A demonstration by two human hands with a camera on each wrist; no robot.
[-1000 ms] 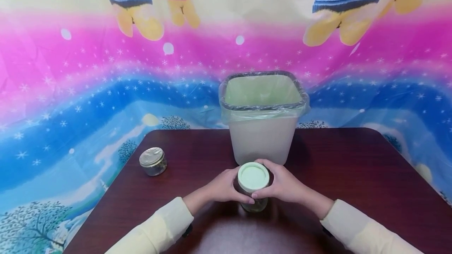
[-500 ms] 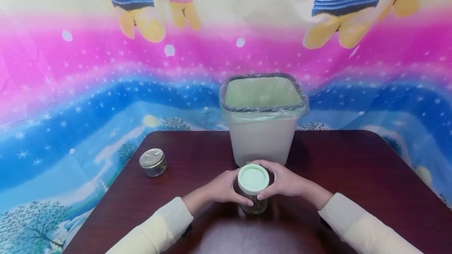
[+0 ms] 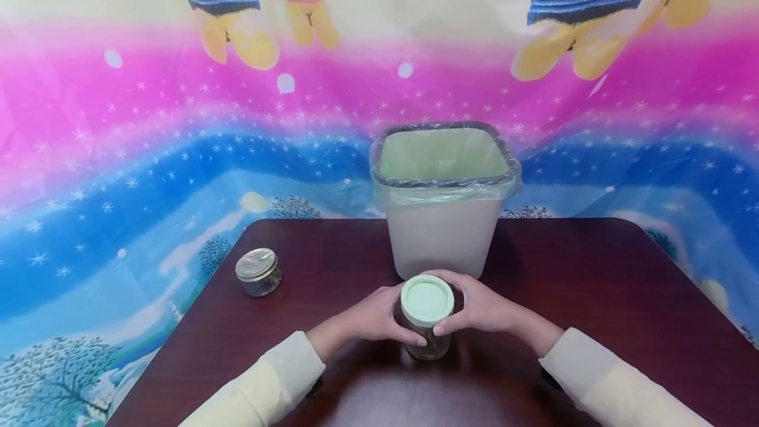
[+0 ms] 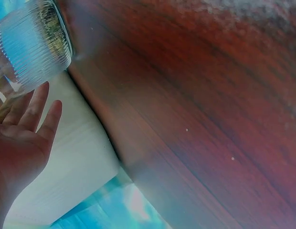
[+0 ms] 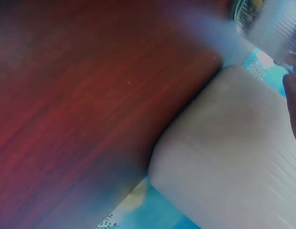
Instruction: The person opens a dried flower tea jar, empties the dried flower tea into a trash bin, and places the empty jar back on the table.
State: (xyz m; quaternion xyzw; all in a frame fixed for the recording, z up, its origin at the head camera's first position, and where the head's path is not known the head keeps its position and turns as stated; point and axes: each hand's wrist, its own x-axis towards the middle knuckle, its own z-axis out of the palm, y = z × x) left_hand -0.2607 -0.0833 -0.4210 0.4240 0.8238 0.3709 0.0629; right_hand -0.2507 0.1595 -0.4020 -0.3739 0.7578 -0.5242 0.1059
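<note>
A clear ribbed jar with a pale green lid stands upright at the middle of the table, in front of the bin. Its bottom holds something greenish-brown, visible in the left wrist view on the jar. My left hand grips the jar's left side, thumb across the front. From the right, my right hand holds it just under the lid, thumb at the front and fingers curving behind. The two thumb tips lie close together. In the right wrist view only a sliver of the right hand shows.
Behind the jar stands a pale bin with a plastic liner and a dark rim. A smaller clear jar with a silver lid sits at the table's left. A printed cloth hangs behind the dark wooden table.
My right thumb has slid slightly to the right along the jar, away from the left thumb. Jar and left hand stay in nearly the same place.
</note>
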